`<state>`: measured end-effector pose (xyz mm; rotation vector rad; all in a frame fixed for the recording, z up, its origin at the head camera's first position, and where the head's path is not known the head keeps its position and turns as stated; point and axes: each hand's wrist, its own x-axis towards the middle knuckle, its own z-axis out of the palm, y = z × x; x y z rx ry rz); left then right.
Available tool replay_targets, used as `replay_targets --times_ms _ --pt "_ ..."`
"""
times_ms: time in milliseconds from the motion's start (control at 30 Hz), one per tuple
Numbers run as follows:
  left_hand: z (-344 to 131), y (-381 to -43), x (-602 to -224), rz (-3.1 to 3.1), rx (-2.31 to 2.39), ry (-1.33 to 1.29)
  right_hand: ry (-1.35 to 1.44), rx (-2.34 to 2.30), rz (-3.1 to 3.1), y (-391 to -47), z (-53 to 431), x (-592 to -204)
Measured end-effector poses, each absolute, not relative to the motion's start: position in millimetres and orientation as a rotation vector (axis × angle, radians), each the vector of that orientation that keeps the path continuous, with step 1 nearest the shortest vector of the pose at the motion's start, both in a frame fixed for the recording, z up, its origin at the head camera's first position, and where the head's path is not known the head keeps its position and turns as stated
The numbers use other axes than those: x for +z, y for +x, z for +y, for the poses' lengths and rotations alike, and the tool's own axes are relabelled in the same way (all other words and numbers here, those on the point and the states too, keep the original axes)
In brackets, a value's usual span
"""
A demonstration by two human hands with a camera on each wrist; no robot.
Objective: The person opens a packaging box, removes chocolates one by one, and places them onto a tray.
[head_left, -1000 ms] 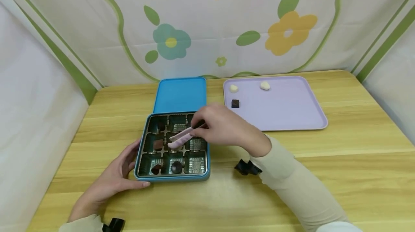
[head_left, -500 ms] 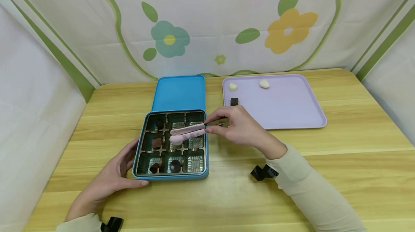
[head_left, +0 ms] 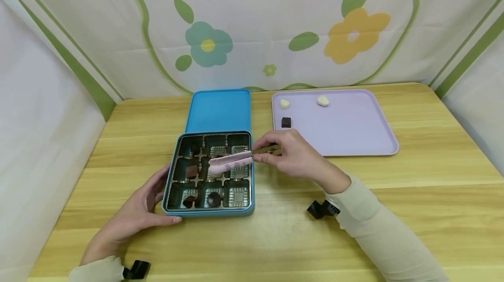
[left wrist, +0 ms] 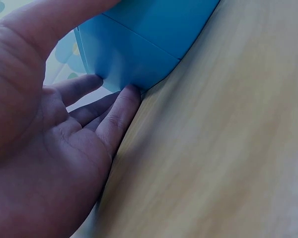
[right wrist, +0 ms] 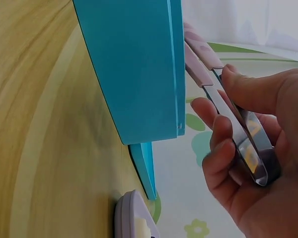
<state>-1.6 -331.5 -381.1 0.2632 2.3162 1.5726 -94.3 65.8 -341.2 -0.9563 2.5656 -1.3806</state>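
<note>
A blue tin (head_left: 208,214) holds a dark tray divided into several compartments, some with chocolates in them. Its front left corner lies between the thumb and fingers of my left hand (head_left: 135,212); in the left wrist view the fingertips (left wrist: 126,91) touch the tin's wall. My right hand (head_left: 293,155), beyond the tin's right edge, pinches tongs (head_left: 232,159) by their metal handles. Their pink tips overlap the middle compartment and hide most of it. A brown square chocolate (head_left: 191,171) lies to their left, and a round dark chocolate (head_left: 214,199) in front.
The tin's blue lid (head_left: 219,109) lies behind it. At the back right is a lilac tray (head_left: 346,128) with two white pieces (head_left: 323,100) and a dark square chocolate (head_left: 286,122). A flowered curtain (head_left: 252,23) stands behind the wooden table (head_left: 275,238).
My right hand has shifted right, off the tin's top, showing more of the tongs; their tips stay over the middle compartment. The left hand keeps its place on the tin.
</note>
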Motion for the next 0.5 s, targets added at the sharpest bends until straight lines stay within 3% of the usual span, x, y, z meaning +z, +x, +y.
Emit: replay_targets --times_ms 500 --pt "-331.7 -1.5 -380.5 2.290 1.576 0.244 -0.823 -1.544 2.512 -97.6 74.8 -338.9"
